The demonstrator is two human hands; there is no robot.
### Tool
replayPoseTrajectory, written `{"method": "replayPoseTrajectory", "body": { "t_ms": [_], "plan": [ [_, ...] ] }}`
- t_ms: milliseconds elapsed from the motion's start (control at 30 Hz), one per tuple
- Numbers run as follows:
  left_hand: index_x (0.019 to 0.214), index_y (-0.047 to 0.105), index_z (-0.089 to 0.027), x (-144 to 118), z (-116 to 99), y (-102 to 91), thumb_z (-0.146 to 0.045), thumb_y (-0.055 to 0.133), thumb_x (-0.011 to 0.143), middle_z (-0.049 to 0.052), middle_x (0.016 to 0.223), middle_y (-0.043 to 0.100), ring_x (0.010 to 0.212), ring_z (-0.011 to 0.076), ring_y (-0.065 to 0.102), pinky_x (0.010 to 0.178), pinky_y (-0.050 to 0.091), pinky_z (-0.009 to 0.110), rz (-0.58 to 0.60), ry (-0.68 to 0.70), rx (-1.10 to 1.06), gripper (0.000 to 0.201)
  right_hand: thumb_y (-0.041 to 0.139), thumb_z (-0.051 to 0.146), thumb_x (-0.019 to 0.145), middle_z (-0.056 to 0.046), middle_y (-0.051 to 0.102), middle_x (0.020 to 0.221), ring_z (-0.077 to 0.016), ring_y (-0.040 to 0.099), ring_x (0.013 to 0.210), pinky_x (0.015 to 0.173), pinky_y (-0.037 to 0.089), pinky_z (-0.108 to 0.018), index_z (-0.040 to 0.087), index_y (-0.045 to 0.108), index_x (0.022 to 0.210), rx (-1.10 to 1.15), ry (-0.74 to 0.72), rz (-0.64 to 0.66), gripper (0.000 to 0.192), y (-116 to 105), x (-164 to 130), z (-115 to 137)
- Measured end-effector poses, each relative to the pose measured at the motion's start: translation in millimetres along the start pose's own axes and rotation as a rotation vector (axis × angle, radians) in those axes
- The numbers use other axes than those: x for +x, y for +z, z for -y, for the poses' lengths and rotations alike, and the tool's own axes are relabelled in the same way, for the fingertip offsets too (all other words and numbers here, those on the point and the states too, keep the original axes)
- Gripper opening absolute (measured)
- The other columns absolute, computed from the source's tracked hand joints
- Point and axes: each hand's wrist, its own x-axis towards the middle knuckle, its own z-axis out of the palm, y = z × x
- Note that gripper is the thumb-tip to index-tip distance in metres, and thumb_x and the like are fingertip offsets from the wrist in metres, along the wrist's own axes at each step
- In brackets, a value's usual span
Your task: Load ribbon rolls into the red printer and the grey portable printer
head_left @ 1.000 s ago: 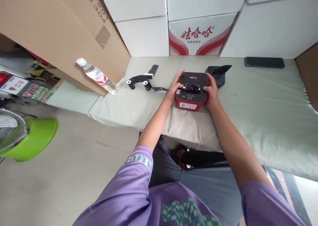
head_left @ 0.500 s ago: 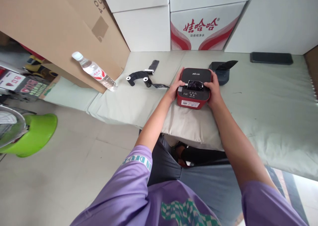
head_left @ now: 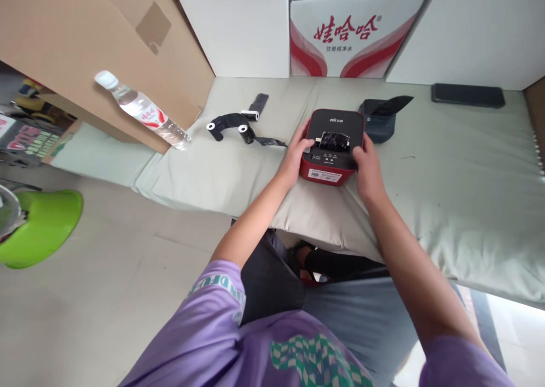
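Note:
A red and black label printer (head_left: 326, 161) sits on the pale cushioned bench, with a glossy black ribbon roll (head_left: 335, 142) lying in the recess of its top. My left hand (head_left: 297, 155) grips the left side, its thumb by the white end of the roll. On the opposite side, my right hand (head_left: 367, 165) clasps the casing, thumb at the edge of the top. The undersides of my fingers are partly hidden. Left of the printer lie white-cored black ribbon rolls (head_left: 246, 134) with loose strips. Behind my right hand is a dark blue case (head_left: 380, 130) with a black strip sticking out.
A water bottle (head_left: 142, 110) leans at the left against a big cardboard box (head_left: 114, 52). White cartons (head_left: 357, 29) line the back of the bench (head_left: 464, 165). A black phone-like slab (head_left: 467, 95) lies at back right. A green stool (head_left: 46, 222) stands on the floor.
My right thumb has drawn away from the roll's right end to the printer's edge. My left hand keeps its place. The view has shifted slightly.

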Motion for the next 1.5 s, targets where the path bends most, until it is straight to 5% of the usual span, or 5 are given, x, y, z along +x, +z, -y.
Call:
{"method": "replayPoseTrajectory", "body": {
  "t_ms": [200, 667, 900, 1067, 1500],
  "plan": [
    [0.153, 0.052, -0.033, -25, -5, 5.8, -0.037, 0.055, 0.084, -0.007, 0.172, 0.046, 0.165, 0.0191, 0.035, 0.135, 0.031, 0.033, -0.029, -0.001, 0.039, 0.069, 0.096, 0.058, 0.064, -0.011, 0.052, 0.166, -0.0441, 0.049, 0.155, 0.131, 0.038, -0.067, 0.036, 0.033, 0.166, -0.256, -0.035, 0.101, 0.122, -11, -29, 34],
    [0.125, 0.07, -0.025, 153, -1, 1.9, -0.026, 0.046, 0.097, 0.0, 0.116, 0.077, 0.13, 0.0217, 0.066, 0.113, 0.05, 0.031, -0.303, -0.04, 0.2, 0.037, 0.093, 0.052, 0.063, -0.012, 0.07, 0.145, -0.0416, 0.064, 0.138, 0.126, 0.046, -0.064, 0.029, 0.05, 0.151, -0.299, -0.124, -0.022, 0.1, 21, 136, -25],
    [0.135, 0.061, -0.019, 144, 4, 12.0, -0.025, 0.045, 0.098, 0.011, 0.149, 0.065, 0.144, 0.0228, 0.056, 0.122, 0.041, 0.031, -0.417, 0.021, 0.281, 0.041, 0.09, 0.058, 0.064, -0.017, 0.054, 0.162, -0.0398, 0.055, 0.147, 0.127, 0.044, -0.063, 0.026, 0.039, 0.158, -0.229, -0.066, -0.028, 0.112, 25, 131, -31],
    [0.143, 0.049, -0.025, 95, -3, 28.4, -0.027, 0.048, 0.1, 0.009, 0.16, 0.052, 0.159, 0.0217, 0.038, 0.133, 0.024, 0.035, -0.448, 0.206, 0.384, 0.043, 0.07, 0.051, 0.087, -0.014, 0.06, 0.142, -0.0367, 0.062, 0.131, 0.118, 0.052, -0.063, 0.031, 0.057, 0.14, -0.298, -0.277, -0.273, 0.059, 2, 93, -2],
    [0.1, 0.058, -0.024, 54, 26, 21.7, -0.012, 0.057, 0.096, -0.001, 0.08, 0.06, 0.081, 0.0153, 0.064, 0.084, 0.052, 0.03, -0.324, 0.228, 0.534, 0.013, 0.082, 0.049, 0.066, -0.024, 0.056, 0.148, -0.0487, 0.051, 0.141, 0.117, 0.035, -0.077, 0.018, 0.021, 0.162, -0.859, 0.186, -0.374, 0.117, -43, 84, -39]
  ]
}}
